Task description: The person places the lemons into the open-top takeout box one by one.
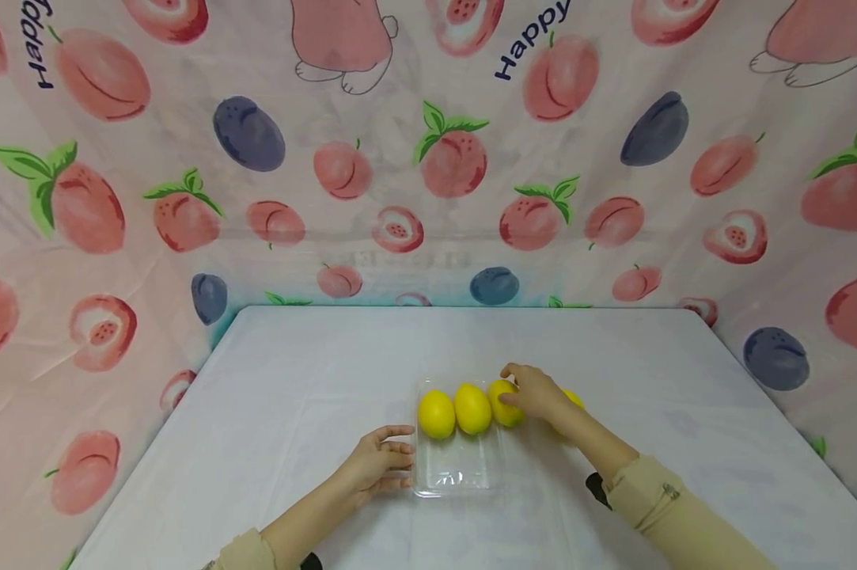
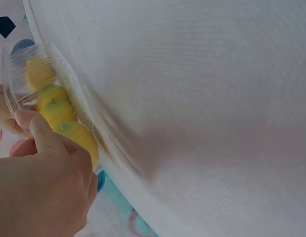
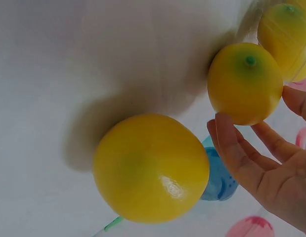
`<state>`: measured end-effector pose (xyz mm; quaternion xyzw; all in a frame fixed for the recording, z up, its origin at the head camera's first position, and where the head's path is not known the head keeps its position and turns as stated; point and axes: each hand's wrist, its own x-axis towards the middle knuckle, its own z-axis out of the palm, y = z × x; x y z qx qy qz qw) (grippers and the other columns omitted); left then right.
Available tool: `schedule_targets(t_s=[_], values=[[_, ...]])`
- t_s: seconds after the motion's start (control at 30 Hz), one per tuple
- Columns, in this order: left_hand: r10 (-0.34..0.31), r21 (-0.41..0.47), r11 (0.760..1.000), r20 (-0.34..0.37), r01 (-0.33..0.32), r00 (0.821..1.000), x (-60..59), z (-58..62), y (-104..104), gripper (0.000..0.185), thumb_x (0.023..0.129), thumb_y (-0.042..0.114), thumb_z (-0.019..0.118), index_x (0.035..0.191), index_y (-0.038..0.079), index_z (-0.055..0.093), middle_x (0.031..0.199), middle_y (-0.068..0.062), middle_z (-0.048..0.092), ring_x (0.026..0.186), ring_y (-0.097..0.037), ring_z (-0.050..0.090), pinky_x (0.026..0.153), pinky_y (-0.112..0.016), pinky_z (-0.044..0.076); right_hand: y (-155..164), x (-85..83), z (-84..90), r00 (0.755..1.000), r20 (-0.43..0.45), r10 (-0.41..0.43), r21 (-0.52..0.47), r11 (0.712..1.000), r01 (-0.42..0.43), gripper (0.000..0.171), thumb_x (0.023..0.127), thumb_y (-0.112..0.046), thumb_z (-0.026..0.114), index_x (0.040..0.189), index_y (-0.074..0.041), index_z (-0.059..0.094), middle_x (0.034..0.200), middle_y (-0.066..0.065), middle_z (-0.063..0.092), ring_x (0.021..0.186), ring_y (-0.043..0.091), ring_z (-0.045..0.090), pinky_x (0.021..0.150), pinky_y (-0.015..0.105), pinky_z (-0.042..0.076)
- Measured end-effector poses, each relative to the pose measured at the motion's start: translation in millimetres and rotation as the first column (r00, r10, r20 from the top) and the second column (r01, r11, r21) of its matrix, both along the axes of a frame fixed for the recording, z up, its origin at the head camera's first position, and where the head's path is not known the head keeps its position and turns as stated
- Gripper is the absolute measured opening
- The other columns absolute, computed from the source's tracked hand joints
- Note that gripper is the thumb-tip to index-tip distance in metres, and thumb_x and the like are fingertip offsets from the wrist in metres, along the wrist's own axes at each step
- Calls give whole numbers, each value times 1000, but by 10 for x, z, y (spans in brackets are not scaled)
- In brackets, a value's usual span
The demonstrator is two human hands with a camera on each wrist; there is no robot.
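A clear plastic box lies on the table with two yellow lemons side by side in its far half. My left hand is at the box's left side, fingertips touching its wall. In the left wrist view my left hand covers part of the box's edge. My right hand holds another lemon at the box's right edge, with thumb and fingers around it. The right wrist view shows this lemon with its green stem end. A further lemon lies to the right, partly hidden by my forearm in the head view.
The white-covered table stretches around the box on all sides. Behind and beside it hangs a pink cloth printed with fruit.
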<state>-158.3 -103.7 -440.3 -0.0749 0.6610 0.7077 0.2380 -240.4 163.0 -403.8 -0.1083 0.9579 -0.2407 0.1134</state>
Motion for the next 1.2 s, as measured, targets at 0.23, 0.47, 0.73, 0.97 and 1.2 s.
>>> schedule_targets(t_s=[0.23, 0.47, 0.73, 0.97, 1.2], values=[[6, -2, 1000, 6, -6, 1000, -7, 1, 7, 44, 89, -5, 54, 131, 0, 44, 87, -1, 56, 75, -13, 58, 63, -25, 58, 50, -56, 48, 993, 95, 66, -38, 997, -63, 40, 86, -15, 64, 119, 5, 52, 110, 23, 60, 85, 26, 56, 72, 36, 56], [7, -6, 1000, -1, -7, 1000, -16, 0, 17, 44, 89, -5, 55, 131, -1, 44, 87, -1, 56, 73, -13, 58, 63, -26, 58, 80, -128, 70, 973, 219, 70, -78, 995, -54, 44, 87, -16, 63, 124, 2, 48, 119, 28, 53, 76, 22, 57, 63, 35, 58], [7, -9, 1000, 2, -7, 1000, -15, 2, 15, 45, 88, -6, 55, 131, -2, 43, 86, 0, 56, 72, -12, 58, 62, -26, 58, 103, -160, 28, 971, 223, 81, -115, 992, -57, 44, 85, -16, 63, 123, 1, 49, 116, 28, 53, 74, 20, 55, 61, 35, 58], [1, -17, 1000, 2, -1, 1000, -14, 15, 27, 45, 89, -5, 54, 132, -2, 43, 86, 1, 56, 74, -13, 58, 63, -26, 59, 109, -138, 29, 973, 221, 61, -110, 993, -38, 45, 84, -15, 63, 123, 0, 49, 117, 28, 52, 80, 24, 54, 63, 34, 57], [10, -22, 1000, 4, -10, 1000, -5, 26, 22, 45, 88, -6, 54, 132, -2, 43, 86, 1, 56, 74, -14, 58, 64, -27, 59, 106, -126, 12, 979, 192, 65, -95, 994, -47, 45, 83, -18, 63, 123, -2, 50, 120, 26, 53, 84, 24, 54, 64, 33, 57]])
